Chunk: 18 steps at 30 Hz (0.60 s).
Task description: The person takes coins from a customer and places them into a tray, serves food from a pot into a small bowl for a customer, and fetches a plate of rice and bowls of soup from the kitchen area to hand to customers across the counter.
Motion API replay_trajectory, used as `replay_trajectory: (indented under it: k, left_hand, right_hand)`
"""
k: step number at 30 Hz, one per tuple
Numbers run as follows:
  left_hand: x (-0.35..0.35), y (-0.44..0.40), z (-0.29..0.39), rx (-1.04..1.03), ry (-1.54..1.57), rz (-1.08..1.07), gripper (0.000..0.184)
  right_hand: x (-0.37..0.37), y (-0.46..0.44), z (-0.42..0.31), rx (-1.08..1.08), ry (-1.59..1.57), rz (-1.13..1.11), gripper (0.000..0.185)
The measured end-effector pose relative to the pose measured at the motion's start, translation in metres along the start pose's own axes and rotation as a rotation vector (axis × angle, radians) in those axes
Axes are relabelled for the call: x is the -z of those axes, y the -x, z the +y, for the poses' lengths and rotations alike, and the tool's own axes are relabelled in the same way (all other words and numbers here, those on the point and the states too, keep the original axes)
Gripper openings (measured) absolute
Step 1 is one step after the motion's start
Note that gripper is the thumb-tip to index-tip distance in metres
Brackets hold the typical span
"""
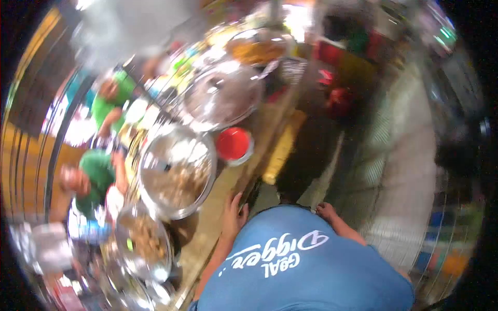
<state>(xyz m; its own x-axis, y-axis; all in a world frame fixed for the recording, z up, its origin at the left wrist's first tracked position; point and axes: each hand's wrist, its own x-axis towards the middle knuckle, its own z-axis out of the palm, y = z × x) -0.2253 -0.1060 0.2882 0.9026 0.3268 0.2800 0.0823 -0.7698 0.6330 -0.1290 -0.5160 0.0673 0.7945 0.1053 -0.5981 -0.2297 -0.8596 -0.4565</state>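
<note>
My left hand (pixel 235 215) rests at the edge of a wooden table (pixel 210 220), its fingers apart and holding nothing. Over the floor on the other side of my blue shirt (pixel 306 254), my right hand (pixel 326 211) has its fingers curled in; blur hides whatever may be in them. Nearest my left hand on the table is a large steel bowl (pixel 179 181) with brownish food. Behind it stand a red-lined bowl (pixel 233 143) and a wide, shiny round vessel (pixel 223 96).
Another metal bowl (pixel 142 241) of food pieces is at the lower left. A pan of orange food (pixel 257 49) stands farther back. Two people in green (pixel 96 173) are across the table. A red object (pixel 340 98) and a walkway (pixel 407 140) lie to the right.
</note>
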Motion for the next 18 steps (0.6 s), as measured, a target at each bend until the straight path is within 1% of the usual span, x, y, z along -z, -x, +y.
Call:
replay_trajectory:
  k: [1, 2, 4, 5, 6, 8, 10, 12, 13, 15, 16, 18]
  left_hand:
    - [0.005, 0.009, -0.003, 0.035, 0.009, 0.034, 0.048]
    - [0.008, 0.018, -0.006, 0.054, 0.022, 0.061, 0.048]
    - [0.015, 0.034, -0.004, 0.149, -0.036, 0.147, 0.046]
    - [0.018, 0.045, -0.009, 0.147, -0.095, 0.196, 0.044]
    - [0.022, 0.054, -0.013, 0.144, -0.159, 0.239, 0.042]
    - [0.03, 0.072, -0.017, 0.215, -0.22, 0.291, 0.041]
    - [0.036, 0.09, -0.019, 0.275, -0.283, 0.335, 0.039]
    - [0.039, 0.098, -0.021, 0.363, -0.331, 0.366, 0.039]
    - [0.041, 0.098, -0.021, 0.379, -0.345, 0.386, 0.039]
    - [0.044, 0.099, -0.022, 0.391, -0.411, 0.39, 0.04]
    - [0.044, 0.098, -0.023, 0.41, -0.415, 0.407, 0.04]
    - [0.045, 0.091, -0.028, 0.352, -0.448, 0.381, 0.042]
  right_hand:
    - [0.009, -0.009, -0.012, -0.029, -0.044, 0.04, 0.041]
    - [0.016, -0.026, -0.018, 0.012, 0.003, 0.001, 0.041]
    - [0.033, -0.062, -0.03, 0.212, -0.086, 0.221, 0.037]
    - [0.054, -0.058, -0.064, 0.247, -0.117, 0.318, 0.035]
    - [0.081, -0.048, -0.118, 0.282, -0.155, 0.413, 0.035]
    - [0.104, -0.102, -0.152, 0.494, -0.192, 0.641, 0.031]
    - [0.141, -0.113, -0.218, 0.639, -0.121, 0.694, 0.029]
    - [0.163, -0.099, -0.295, 0.855, -0.103, 0.832, 0.031]
    - [0.164, -0.103, -0.322, 0.88, -0.109, 0.816, 0.031]
    - [0.164, -0.111, -0.363, 1.015, -0.196, 0.777, 0.033]
    - [0.158, -0.118, -0.374, 1.037, -0.192, 0.762, 0.033]
    - [0.144, -0.129, -0.397, 1.09, -0.094, 0.767, 0.033]
